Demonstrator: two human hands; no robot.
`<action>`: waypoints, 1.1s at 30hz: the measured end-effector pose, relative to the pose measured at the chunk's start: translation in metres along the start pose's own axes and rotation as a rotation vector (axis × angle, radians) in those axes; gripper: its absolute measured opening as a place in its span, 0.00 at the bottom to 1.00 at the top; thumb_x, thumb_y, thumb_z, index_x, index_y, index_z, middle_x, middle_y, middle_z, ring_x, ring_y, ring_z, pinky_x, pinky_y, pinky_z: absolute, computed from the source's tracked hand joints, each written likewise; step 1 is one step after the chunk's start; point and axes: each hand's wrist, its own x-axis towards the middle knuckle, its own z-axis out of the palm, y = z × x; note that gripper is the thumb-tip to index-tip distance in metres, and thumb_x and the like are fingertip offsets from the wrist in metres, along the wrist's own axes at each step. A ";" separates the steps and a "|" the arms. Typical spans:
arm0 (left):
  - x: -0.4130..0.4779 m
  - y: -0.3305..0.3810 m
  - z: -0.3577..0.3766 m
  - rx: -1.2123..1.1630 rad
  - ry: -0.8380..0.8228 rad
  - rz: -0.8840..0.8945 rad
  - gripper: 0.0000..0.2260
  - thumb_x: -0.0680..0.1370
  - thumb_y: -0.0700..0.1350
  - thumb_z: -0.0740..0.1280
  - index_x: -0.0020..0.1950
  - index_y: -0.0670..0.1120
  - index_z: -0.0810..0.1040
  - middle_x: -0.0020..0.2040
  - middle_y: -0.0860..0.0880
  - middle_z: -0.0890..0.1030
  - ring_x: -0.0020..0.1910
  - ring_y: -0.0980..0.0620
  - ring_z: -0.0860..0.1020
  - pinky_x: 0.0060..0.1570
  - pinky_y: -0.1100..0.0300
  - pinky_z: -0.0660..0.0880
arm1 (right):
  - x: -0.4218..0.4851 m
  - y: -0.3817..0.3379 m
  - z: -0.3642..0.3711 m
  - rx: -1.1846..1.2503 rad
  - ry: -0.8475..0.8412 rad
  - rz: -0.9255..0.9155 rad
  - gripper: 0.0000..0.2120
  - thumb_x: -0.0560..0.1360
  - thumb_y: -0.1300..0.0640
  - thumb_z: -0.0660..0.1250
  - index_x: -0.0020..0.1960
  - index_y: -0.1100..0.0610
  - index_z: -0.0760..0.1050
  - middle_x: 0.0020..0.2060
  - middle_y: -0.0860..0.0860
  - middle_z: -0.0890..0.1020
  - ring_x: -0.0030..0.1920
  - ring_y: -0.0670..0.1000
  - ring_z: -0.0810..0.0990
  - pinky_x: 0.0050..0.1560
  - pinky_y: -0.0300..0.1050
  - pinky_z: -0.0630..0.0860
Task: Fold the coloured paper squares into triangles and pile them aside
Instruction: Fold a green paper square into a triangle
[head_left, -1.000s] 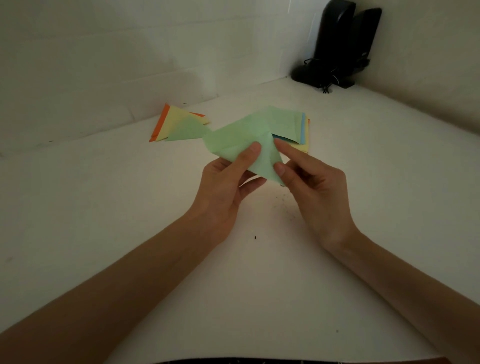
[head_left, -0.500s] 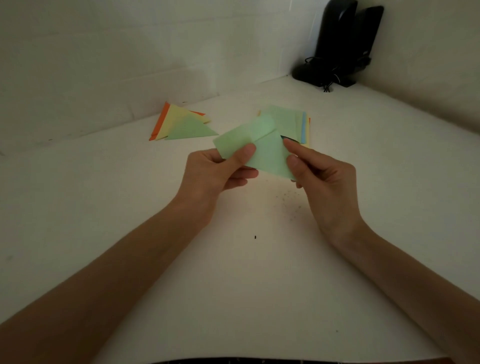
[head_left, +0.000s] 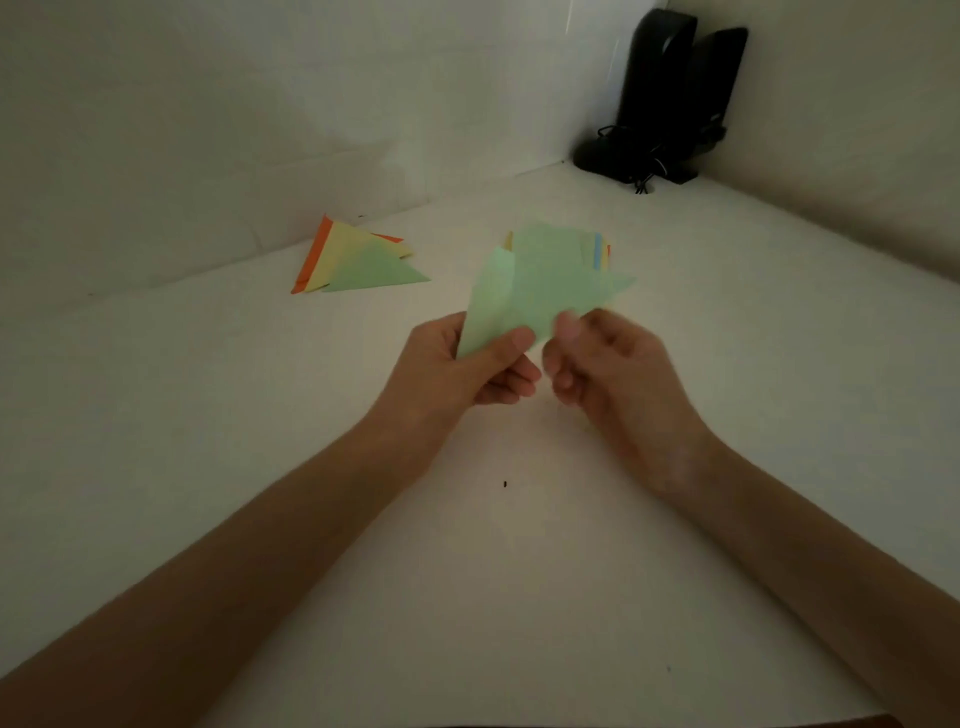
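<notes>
A light green paper (head_left: 524, 296) is held up above the white table, folded over on itself with one corner pointing right. My left hand (head_left: 457, 366) pinches its lower left edge between thumb and fingers. My right hand (head_left: 608, 364), blurred, pinches its lower right edge with curled fingers. Behind the held sheet lies the stack of unfolded coloured squares (head_left: 592, 249), green on top with blue, yellow and orange edges showing. A pile of folded triangles (head_left: 358, 260), orange, yellow and green, lies at the back left near the wall.
The white table (head_left: 493, 571) meets white walls at the back and right. Two black speakers (head_left: 670, 98) with cables stand in the far corner. A small dark speck (head_left: 505, 484) lies between my forearms.
The green paper has been turned and folded further; it now stands taller with a corner pointing right. My right hand has curled and dropped to the paper's lower edge.
</notes>
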 end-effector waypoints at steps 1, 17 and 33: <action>-0.002 -0.003 0.005 -0.004 0.003 0.027 0.05 0.77 0.39 0.65 0.42 0.40 0.78 0.31 0.50 0.81 0.29 0.57 0.78 0.34 0.65 0.77 | -0.001 0.002 0.002 -0.044 -0.026 0.012 0.14 0.69 0.51 0.74 0.43 0.59 0.74 0.31 0.50 0.77 0.32 0.49 0.71 0.34 0.41 0.68; 0.000 -0.003 -0.001 0.091 -0.090 0.050 0.06 0.77 0.40 0.65 0.41 0.40 0.77 0.30 0.51 0.80 0.29 0.55 0.77 0.35 0.64 0.76 | 0.000 -0.006 -0.009 -0.079 0.086 -0.064 0.06 0.71 0.67 0.68 0.36 0.61 0.77 0.27 0.52 0.78 0.29 0.47 0.72 0.31 0.38 0.68; 0.003 -0.001 -0.011 0.096 -0.125 -0.025 0.04 0.74 0.42 0.68 0.43 0.41 0.78 0.32 0.48 0.82 0.29 0.53 0.80 0.31 0.64 0.76 | 0.000 -0.011 -0.011 -0.127 -0.022 -0.022 0.10 0.76 0.52 0.64 0.41 0.58 0.75 0.29 0.54 0.78 0.26 0.49 0.70 0.26 0.39 0.66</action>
